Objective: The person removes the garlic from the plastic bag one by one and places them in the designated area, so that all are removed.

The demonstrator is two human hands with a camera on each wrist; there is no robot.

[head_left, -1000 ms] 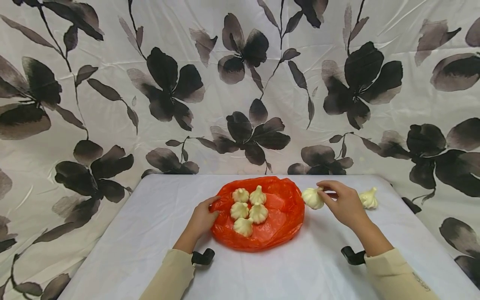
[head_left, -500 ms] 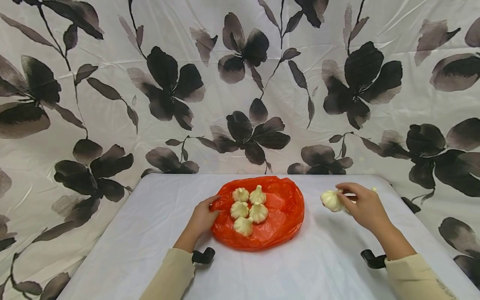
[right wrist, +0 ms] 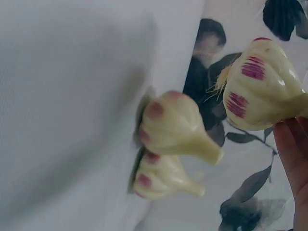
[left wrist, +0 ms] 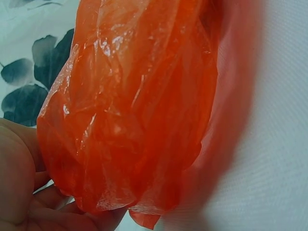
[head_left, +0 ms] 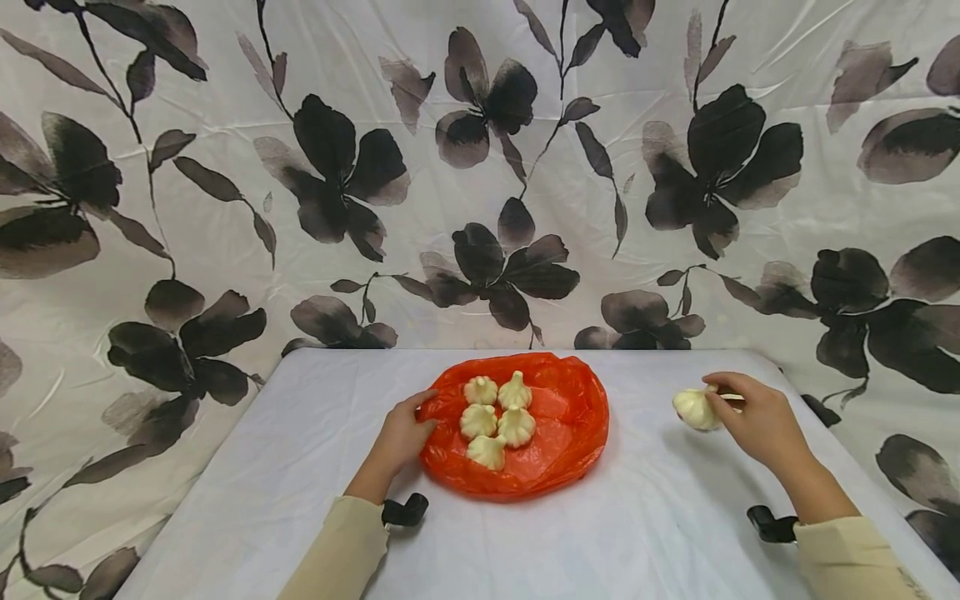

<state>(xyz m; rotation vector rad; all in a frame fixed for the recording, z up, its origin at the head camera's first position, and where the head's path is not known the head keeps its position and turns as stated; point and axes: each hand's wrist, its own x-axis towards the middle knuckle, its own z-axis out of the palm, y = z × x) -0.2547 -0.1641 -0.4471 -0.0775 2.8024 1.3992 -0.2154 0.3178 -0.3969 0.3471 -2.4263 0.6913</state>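
Note:
My right hand (head_left: 757, 421) pinches a garlic bulb (head_left: 696, 409) by its stem, above the table right of the bag. In the right wrist view this garlic bulb (right wrist: 262, 86) shows purple streaks and a tuft of roots. Two more garlic bulbs, a nearer one (right wrist: 171, 122) and a farther one (right wrist: 161, 175), rest on the table there; my hand hides them in the head view. With my left hand (head_left: 401, 433) I grip the left edge of an orange-red plastic bag (head_left: 562, 454), its mouth spread wide. Several garlic bulbs (head_left: 498, 421) sit inside, toward its left half.
A white cloth covers the table (head_left: 637, 517). Behind it hangs a pale curtain (head_left: 480, 192) with dark flowers. Each wrist carries a black camera mount, one on the left (head_left: 405, 510) and one on the right (head_left: 772, 525).
My right hand has moved right with the garlic bulb, from beside the bag's right edge, and now covers the bulb seen behind it earlier. My left hand and the bag stay nearly still.

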